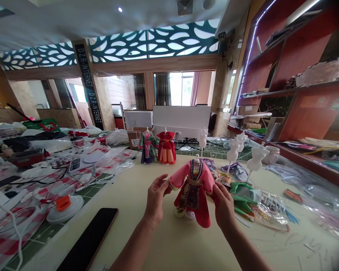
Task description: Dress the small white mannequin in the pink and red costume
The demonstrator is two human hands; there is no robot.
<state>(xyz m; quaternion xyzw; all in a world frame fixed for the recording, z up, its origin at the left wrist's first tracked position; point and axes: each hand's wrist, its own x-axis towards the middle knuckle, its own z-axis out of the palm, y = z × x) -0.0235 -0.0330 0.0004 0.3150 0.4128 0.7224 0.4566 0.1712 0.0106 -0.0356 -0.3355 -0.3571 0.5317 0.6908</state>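
A pink doll robe (pixel 193 192) with a dark red skirt and a beaded collar stands on a white mannequin stand, in the middle of the cream tabletop (pixel 169 244). My left hand (pixel 156 199) pinches the end of its left-hand sleeve. My right hand (pixel 223 203) grips the opposite sleeve. The lower part of the stand is mostly hidden by the skirt. Two dressed doll stands, a green-and-purple robe (pixel 147 147) and a red-and-orange robe (pixel 166 148), stand farther back.
Bare white mannequin stands (pixel 255 159) rise to the right, beside a green garment (pixel 243 197) and clear plastic wrap (pixel 271 207). A black phone (pixel 87 239) lies near the left edge. Beyond it are a round white device (pixel 63 209) and a cluttered table (pixel 31 158).
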